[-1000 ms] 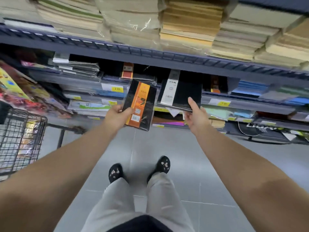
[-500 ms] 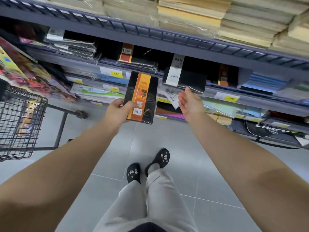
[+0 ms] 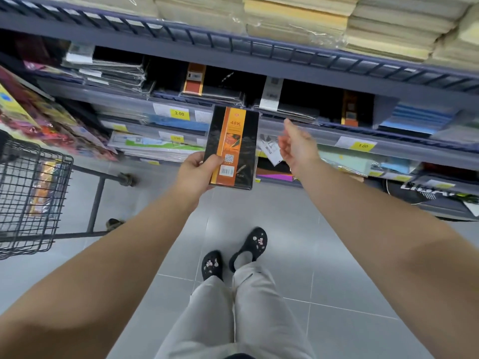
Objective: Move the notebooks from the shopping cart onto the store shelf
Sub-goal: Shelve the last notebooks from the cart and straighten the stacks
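My left hand [image 3: 198,172] grips a black notebook with an orange "48K" band [image 3: 233,147], held upright in front of the store shelf [image 3: 298,125]. My right hand [image 3: 298,146] hovers empty just right of it, fingers apart, below the shelf edge. On that shelf lie a black notebook with a white label [image 3: 290,99] and stacks of black notebooks with orange bands [image 3: 207,86]. The wire shopping cart [image 3: 28,198] stands at the left, with a wrapped orange notebook [image 3: 42,187] visible through its mesh.
Thick stacks of wrapped paper [image 3: 298,22] fill the upper shelf. Lower shelves hold coloured pads and price tags [image 3: 178,114]. Colourful books [image 3: 39,120] lean at the left. My feet in black shoes [image 3: 233,257] stand on grey floor tiles.
My right hand let go of the white-labelled black notebook on the shelf and drew back, now empty. My left hand raised the orange-banded notebook a little toward the shelf.
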### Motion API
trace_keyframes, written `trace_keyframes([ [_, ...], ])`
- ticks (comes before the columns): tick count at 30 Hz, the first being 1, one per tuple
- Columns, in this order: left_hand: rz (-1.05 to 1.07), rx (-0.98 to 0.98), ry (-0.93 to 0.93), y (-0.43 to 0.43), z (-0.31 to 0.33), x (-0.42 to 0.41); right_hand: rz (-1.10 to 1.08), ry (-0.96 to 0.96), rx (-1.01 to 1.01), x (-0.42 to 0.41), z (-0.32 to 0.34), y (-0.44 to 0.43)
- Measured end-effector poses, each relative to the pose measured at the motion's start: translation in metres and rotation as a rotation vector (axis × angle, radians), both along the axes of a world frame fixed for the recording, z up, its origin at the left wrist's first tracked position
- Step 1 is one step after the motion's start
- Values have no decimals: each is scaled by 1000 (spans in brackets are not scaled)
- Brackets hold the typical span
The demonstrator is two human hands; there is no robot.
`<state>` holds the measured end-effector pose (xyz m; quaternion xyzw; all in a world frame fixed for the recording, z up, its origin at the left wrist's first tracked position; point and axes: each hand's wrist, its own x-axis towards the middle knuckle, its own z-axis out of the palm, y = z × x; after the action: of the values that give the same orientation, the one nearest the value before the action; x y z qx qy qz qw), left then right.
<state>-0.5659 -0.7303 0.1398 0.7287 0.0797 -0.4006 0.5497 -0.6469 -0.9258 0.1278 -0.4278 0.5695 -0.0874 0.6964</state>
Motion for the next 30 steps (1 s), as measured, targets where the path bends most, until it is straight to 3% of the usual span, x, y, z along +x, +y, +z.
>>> trace_keyframes([
  [7, -132, -70, 19, -27, 10, -24, 248, -18, -78, -57, 11, 41],
  [14, -319, -115, 5, -60, 11, -64, 216, -27, -31, -113, 29, 52],
  [20, -406, -133, 5, -113, 7, -86, -2, -122, -29, -140, 28, 12],
  [26, -520, 14, -243, -145, -28, -77, -68, -174, -41, -147, 4, -50],
  [30, -873, 233, -586, -161, -56, -66, -80, -79, -24, -135, -9, -88],
])
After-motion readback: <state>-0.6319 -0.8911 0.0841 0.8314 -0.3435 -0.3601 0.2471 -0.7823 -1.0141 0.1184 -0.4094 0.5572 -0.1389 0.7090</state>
